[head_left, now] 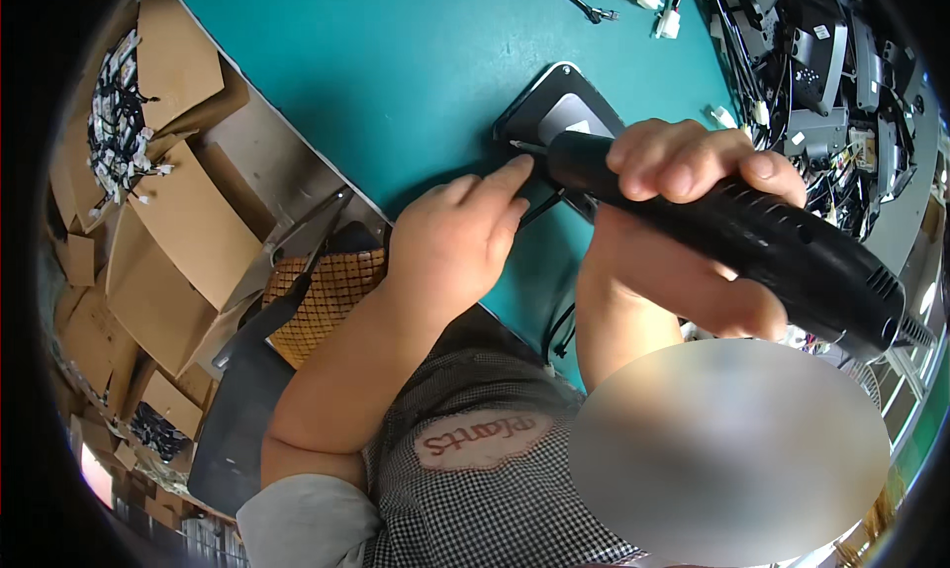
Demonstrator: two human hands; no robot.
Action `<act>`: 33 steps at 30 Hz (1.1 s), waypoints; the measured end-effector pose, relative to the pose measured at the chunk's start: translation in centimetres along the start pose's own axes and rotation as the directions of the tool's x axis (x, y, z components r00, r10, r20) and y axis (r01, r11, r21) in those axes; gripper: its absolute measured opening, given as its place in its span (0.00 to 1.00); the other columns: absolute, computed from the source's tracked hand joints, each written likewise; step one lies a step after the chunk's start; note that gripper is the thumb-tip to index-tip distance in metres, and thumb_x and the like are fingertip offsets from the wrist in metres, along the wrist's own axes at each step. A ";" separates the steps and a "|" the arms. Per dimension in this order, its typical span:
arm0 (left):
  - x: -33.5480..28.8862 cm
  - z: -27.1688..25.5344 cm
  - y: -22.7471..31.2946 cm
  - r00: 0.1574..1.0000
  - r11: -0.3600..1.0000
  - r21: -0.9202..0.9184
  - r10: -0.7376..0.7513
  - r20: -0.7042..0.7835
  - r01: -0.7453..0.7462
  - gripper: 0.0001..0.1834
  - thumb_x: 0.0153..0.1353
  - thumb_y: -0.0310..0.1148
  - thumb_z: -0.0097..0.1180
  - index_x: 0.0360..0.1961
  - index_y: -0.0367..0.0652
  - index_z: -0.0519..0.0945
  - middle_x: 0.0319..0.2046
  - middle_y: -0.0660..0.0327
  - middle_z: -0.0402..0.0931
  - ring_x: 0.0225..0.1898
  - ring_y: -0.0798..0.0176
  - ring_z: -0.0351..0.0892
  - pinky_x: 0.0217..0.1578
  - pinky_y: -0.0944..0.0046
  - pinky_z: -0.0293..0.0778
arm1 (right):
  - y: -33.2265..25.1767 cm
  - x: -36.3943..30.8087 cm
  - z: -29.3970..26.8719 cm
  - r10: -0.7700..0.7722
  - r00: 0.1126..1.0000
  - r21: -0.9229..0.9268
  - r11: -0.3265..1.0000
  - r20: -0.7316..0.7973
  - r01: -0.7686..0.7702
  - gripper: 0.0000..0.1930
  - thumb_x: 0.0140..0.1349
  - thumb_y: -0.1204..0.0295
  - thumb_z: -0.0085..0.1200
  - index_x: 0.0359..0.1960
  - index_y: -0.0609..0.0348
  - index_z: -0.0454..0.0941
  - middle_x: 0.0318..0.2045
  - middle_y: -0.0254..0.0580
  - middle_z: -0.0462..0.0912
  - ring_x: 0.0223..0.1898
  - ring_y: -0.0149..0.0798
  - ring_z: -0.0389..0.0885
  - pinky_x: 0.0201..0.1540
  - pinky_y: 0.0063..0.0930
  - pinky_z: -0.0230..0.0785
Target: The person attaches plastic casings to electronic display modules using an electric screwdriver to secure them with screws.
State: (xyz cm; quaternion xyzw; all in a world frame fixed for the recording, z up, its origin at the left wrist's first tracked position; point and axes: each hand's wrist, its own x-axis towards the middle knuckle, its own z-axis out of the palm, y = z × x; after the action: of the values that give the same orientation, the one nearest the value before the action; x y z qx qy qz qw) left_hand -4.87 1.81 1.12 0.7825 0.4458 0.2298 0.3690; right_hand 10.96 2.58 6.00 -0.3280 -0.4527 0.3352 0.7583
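Note:
My right hand (683, 222) is wrapped round a thick black electric screwdriver (772, 241), held slanted across the green table. Its narrow silver bit (526, 146) points left, over a flat black device housing (539, 98) with rounded corners and a grey panel. My left hand (455, 227) is beside the housing, its index finger stretched toward the bit and its thumb apart from that finger. Nothing shows in its fingers, though some of them are hidden. The screwdriver covers the near part of the housing. A black cable (542, 209) runs out beneath it.
A pile of black housings (816, 63) with cables lies along the table's right side. White connectors (668, 24) and a cable end (599, 15) lie at the far side. Left of the table stand open cardboard boxes (188, 222), one with bundled cables (119, 123), and a chair (242, 420).

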 end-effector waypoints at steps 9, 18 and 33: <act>0.5 1.3 -0.6 0.992 0.980 0.153 0.126 0.012 -0.126 0.11 0.48 0.31 0.59 0.36 0.49 0.80 0.18 0.64 0.68 0.19 0.59 0.72 0.19 0.62 0.71 | 2.1 -1.2 0.3 -0.064 0.979 -0.211 0.972 0.194 0.106 0.41 0.48 0.40 0.59 0.51 0.63 0.64 0.29 0.46 0.76 0.25 0.40 0.76 0.26 0.32 0.73; -0.5 3.4 -1.8 1.000 0.994 -0.107 0.026 0.006 -0.025 0.02 0.50 0.30 0.57 0.25 0.48 0.76 0.18 0.63 0.69 0.19 0.57 0.72 0.18 0.59 0.69 | 2.9 -1.8 1.4 -0.018 0.969 -0.247 0.966 0.245 0.081 0.34 0.50 0.47 0.64 0.49 0.57 0.64 0.30 0.43 0.75 0.28 0.39 0.76 0.30 0.35 0.72; 1.7 -0.9 0.4 0.824 -0.124 -0.829 -0.097 0.558 0.546 0.44 0.67 0.63 0.22 0.67 0.32 0.52 0.61 0.45 0.62 0.58 0.54 0.66 0.60 0.57 0.60 | -4.2 -0.3 -1.6 0.178 0.984 0.310 0.936 -0.002 -0.169 0.42 0.47 0.33 0.56 0.52 0.57 0.71 0.32 0.33 0.73 0.26 0.32 0.70 0.31 0.30 0.63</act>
State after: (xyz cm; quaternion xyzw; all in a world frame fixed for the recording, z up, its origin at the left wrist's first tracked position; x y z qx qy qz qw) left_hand -4.46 3.48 2.03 0.1668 0.2613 0.2462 0.9183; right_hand 13.19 -0.37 8.60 -0.2492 -0.3528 0.4625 0.7743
